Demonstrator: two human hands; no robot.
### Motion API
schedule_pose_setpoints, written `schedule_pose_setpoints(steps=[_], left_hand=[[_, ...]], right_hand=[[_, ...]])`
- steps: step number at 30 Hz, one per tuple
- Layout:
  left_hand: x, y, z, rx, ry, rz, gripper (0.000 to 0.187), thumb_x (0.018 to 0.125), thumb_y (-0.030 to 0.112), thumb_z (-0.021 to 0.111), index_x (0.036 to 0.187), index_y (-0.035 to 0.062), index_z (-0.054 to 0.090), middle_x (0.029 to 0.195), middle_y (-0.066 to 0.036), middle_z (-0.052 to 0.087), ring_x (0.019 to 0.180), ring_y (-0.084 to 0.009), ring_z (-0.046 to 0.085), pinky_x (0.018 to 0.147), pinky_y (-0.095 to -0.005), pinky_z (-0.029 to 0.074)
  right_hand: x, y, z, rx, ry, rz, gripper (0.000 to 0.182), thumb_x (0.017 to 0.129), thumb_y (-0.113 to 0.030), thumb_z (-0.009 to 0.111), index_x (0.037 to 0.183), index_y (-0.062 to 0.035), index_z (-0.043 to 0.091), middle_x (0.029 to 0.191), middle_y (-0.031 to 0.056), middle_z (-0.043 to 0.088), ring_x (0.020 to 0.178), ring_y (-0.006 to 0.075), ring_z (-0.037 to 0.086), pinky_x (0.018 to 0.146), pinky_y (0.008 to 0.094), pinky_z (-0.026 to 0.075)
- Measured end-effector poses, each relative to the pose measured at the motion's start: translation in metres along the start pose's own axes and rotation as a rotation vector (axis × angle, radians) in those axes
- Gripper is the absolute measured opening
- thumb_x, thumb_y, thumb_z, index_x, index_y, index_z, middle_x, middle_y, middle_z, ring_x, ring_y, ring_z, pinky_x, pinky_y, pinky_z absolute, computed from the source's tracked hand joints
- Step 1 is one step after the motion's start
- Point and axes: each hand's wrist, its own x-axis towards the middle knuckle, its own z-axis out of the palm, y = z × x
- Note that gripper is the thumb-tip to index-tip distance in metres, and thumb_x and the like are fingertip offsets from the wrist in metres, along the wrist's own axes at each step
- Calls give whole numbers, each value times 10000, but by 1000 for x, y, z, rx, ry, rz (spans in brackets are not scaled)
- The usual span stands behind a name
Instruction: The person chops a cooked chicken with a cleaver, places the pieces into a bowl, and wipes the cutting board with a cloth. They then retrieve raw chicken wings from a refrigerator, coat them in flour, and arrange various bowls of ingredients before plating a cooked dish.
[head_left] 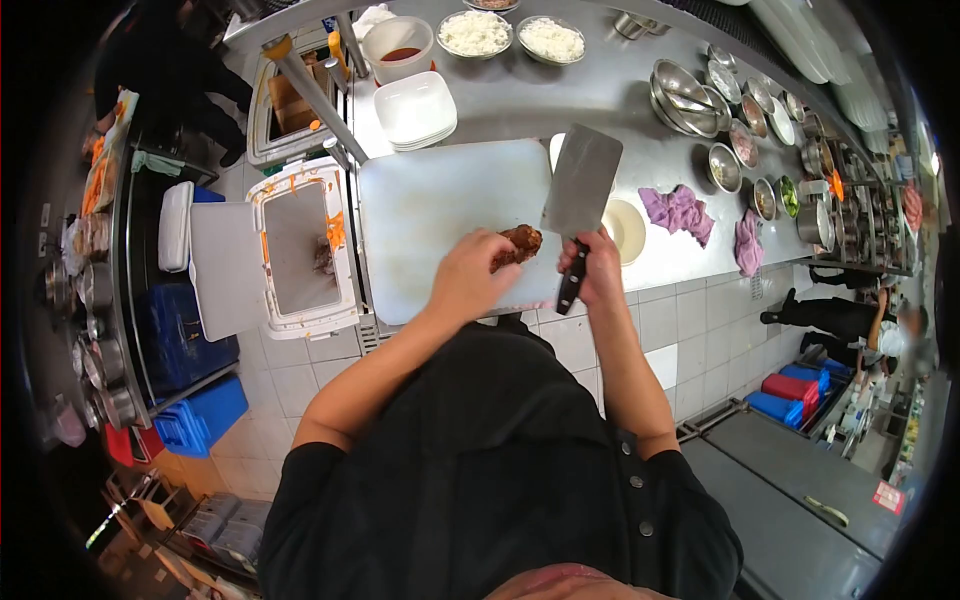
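Note:
A piece of dark browned meat (522, 243) lies near the right side of the white cutting board (425, 205). My left hand (468, 272) is closed over its left end, with the fingertips partly hidden behind the meat. Just right of the meat, my right hand (602, 268) grips the black handle of a cleaver (584, 182). Its broad blade points away from me, tilted over the board's right edge. Behind the cleaver, a pale round bowl (626, 232) shows in part.
Stacked white dishes (415, 108), a tub of red-brown sauce (400, 40) and bowls of rice (475, 34) stand beyond the board. Purple cloths (678, 212) and several metal bowls (725, 167) are to the right. An open white bin (305, 245) adjoins the board's left. Other people are farther off.

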Motion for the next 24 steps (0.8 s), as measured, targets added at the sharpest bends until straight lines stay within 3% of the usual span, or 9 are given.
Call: schedule_pose_setpoints(steps=[3,7,9,10,12,16,18,22,24], left_hand=[[14,-26,10,61,-67,-232,329,813,227,783,1080,63,684,1094,-98,674,1068,-348,626,915,-445,521],[63,-38,47,208,-296,3,422,807,244,798,1182,87,686,1195,-83,671,1176,-333,597,997,-447,494],[78,-58,83,340,-489,529,416,768,199,799,1171,132,722,1179,-58,693,1182,-303,602,1003,-464,474],[88,-58,89,338,-491,526,416,768,199,799,1171,132,722,1179,-58,693,1182,-303,602,1003,-464,474],[107,-59,94,601,-833,392,356,747,241,790,1091,161,757,1175,-28,719,1197,-275,601,1009,-468,458],[147,-88,40,855,-691,192,311,766,383,752,937,123,758,1105,-63,756,1084,-308,657,886,-463,516],[145,-116,0,712,-711,-189,355,800,419,747,915,84,750,1065,-107,757,985,-333,692,813,-466,543],[100,-124,-31,498,-736,-502,425,817,456,747,994,71,791,1110,-158,756,1145,-325,668,951,-437,534],[78,-124,-26,242,-251,-322,477,816,402,763,1167,80,737,1337,-116,693,1217,-313,635,979,-438,528]], right_hand=[[-14,-17,-38,-190,8,33,180,970,-89,547,1149,-75,538,668,64,537,497,192,532,472,362,493],[-33,-26,-76,-350,74,18,211,966,-80,546,1176,-63,558,654,56,541,481,168,536,430,332,492],[-41,-26,-83,-375,82,3,209,961,-72,541,1167,-44,561,639,55,540,468,161,528,422,325,492],[-44,-25,-87,-384,94,2,220,962,-69,535,1177,-31,562,642,55,537,466,163,523,425,323,491],[-50,-23,-92,-407,103,-2,228,969,-60,528,1189,-7,562,641,55,535,463,164,519,430,323,491],[-54,-8,-107,-394,48,10,227,973,-57,531,1192,-9,563,639,53,533,464,162,520,439,322,493],[-57,-1,-104,-390,28,9,223,974,-61,538,1189,-11,566,640,52,535,475,158,526,451,317,495],[-55,10,-92,-336,11,29,191,955,-66,549,1127,5,588,635,54,549,468,148,520,449,314,482],[-51,15,-85,-380,-37,22,173,960,-65,551,1112,3,596,636,55,546,468,147,515,457,307,474]])
